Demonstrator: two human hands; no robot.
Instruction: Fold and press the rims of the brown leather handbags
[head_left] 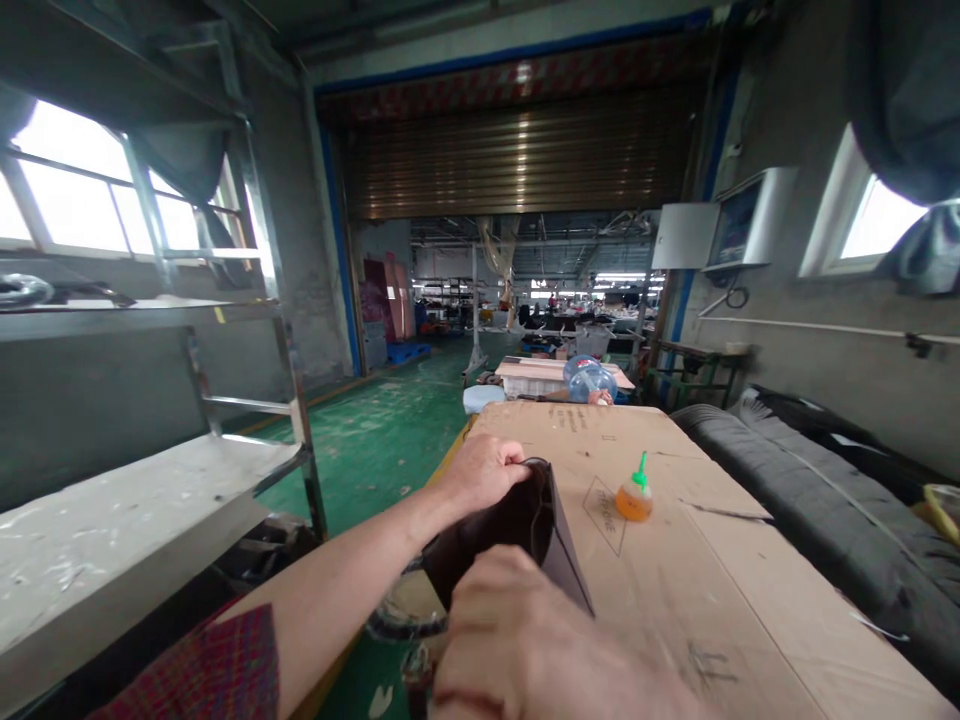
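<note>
Dark bag [514, 525], mouth open, held at the rim by the left hand [487, 472].
The left fingers are clamped on the far rim; the right hand [502, 630] is at the near side, its grip impossible to tell because the fingers are hidden and blurred. The bag is at the left edge of the cardboard [697, 560], left of a bottle [634, 500] of orange liquid, which stands apart from both hands. Judged by its form, the bag body is already shaped; work remaining inside cannot be determined. The bag's base is hidden, the interior is dark, and the right forearm is cut off.
</note>
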